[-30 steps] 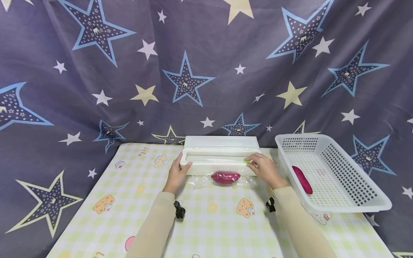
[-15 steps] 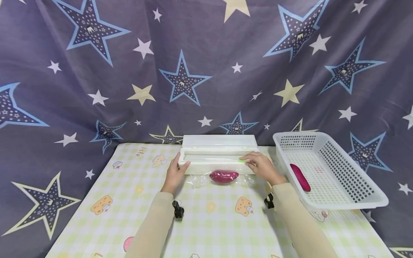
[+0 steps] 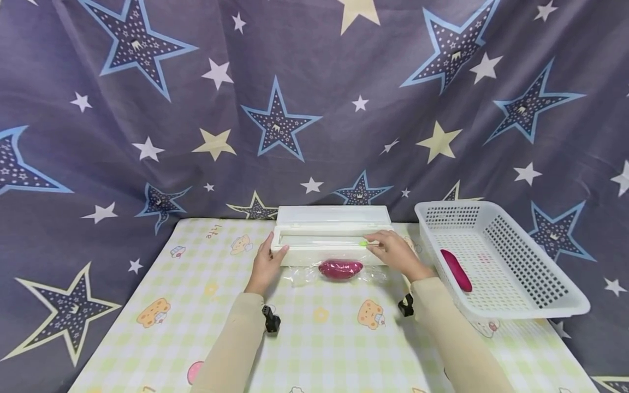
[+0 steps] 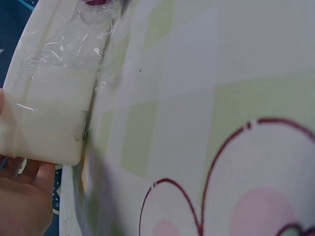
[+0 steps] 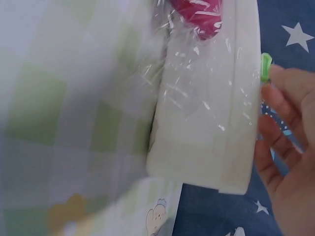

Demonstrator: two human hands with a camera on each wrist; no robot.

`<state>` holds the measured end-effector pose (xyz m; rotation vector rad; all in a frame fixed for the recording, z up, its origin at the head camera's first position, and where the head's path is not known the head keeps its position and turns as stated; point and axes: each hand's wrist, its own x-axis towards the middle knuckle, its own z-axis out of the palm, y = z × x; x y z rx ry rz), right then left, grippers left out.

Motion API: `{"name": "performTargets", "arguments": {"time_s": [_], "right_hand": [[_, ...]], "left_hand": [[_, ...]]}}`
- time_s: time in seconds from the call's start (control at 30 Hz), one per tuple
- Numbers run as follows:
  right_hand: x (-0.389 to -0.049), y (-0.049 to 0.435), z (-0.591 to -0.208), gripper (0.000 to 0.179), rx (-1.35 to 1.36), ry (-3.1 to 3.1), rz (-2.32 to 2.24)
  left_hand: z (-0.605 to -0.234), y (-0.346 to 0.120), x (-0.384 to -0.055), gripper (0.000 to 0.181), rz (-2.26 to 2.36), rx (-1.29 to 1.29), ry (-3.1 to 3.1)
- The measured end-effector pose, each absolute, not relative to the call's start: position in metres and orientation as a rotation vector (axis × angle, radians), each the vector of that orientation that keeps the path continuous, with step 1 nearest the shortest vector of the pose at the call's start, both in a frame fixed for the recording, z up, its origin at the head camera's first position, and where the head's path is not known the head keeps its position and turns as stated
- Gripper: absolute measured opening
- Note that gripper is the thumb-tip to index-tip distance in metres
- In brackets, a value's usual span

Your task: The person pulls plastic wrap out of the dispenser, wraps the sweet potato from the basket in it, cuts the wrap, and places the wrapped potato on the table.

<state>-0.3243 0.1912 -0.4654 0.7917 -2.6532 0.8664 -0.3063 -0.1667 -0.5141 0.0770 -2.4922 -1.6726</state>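
A white cling film dispenser (image 3: 314, 256) stands on the table, its translucent lid (image 3: 334, 214) raised at the back. My left hand (image 3: 264, 268) grips its left end, thumb at the front; the left wrist view shows fingers of that hand (image 4: 24, 206) around the end. Near the right end, my right hand (image 3: 397, 254) pinches a small green slider (image 3: 363, 243) on the top rail. In the right wrist view this green slider (image 5: 266, 67) is right at the fingertips. Clear film (image 3: 301, 276) hangs down the front, over a magenta, sweet-potato-shaped thing (image 3: 340, 269).
A white perforated basket (image 3: 535, 305) stands at the right, with another elongated magenta piece (image 3: 456, 271) inside. The checked tablecloth (image 3: 319, 349) reaches back to a star-patterned curtain (image 3: 314, 153) close behind the dispenser.
My right hand has moved a little left along the dispenser's rail, and the green slider with it. My left hand keeps its hold on the left end.
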Motion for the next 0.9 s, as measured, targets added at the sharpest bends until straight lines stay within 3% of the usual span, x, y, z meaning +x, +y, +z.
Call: {"name": "performTargets", "arguments": {"time_s": [0.2,0.9], "right_hand": [[-0.327,0.186,-0.463,0.024,0.69,-2.701,0.838],[-0.334,0.176,-0.465,0.009,0.747,-2.613,0.814]], "left_hand": [[-0.514,-0.168,-0.306,0.075,-1.662,0.064,-2.498],[-0.508,-0.175,-0.306,0.075,-1.691,0.0,-2.548]]}}
